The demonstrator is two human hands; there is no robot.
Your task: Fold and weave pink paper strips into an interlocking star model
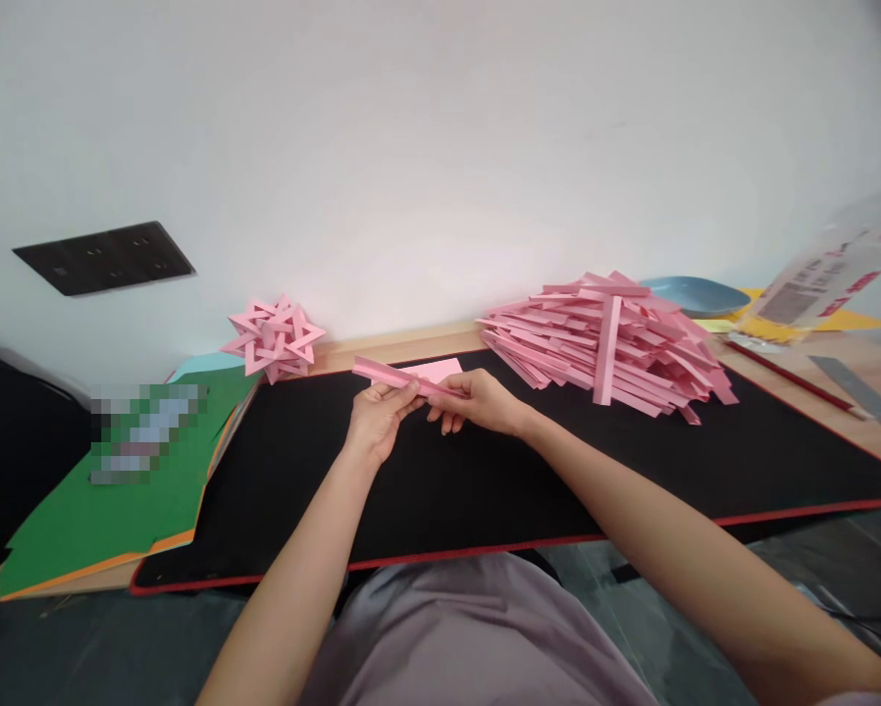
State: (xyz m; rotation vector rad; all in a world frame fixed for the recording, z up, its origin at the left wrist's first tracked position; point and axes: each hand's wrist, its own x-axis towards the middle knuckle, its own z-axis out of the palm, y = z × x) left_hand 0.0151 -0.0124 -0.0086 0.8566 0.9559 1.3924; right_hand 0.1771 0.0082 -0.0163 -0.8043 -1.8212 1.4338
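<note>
Folded pink strip point(388, 376) above the black mat point(440, 480) — pinched in the grip of left hand point(383, 417) and right hand point(477, 400); beyond, a pink paper star point(276, 336) far left, a heap of pink strips point(595, 338) far right.

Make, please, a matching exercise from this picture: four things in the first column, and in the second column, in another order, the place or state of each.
Things:
1. Pink paper star
2. Blue dish
3. Green sheet
4. Folded pink strip

Places or states:
A. Left of the black mat, with orange showing along its edge
B. Held by the left hand and the right hand
C. Behind the pile of pink strips
D. Near the far left corner of the black mat

Right pairs: 1-D, 2-C, 3-A, 4-B
</note>
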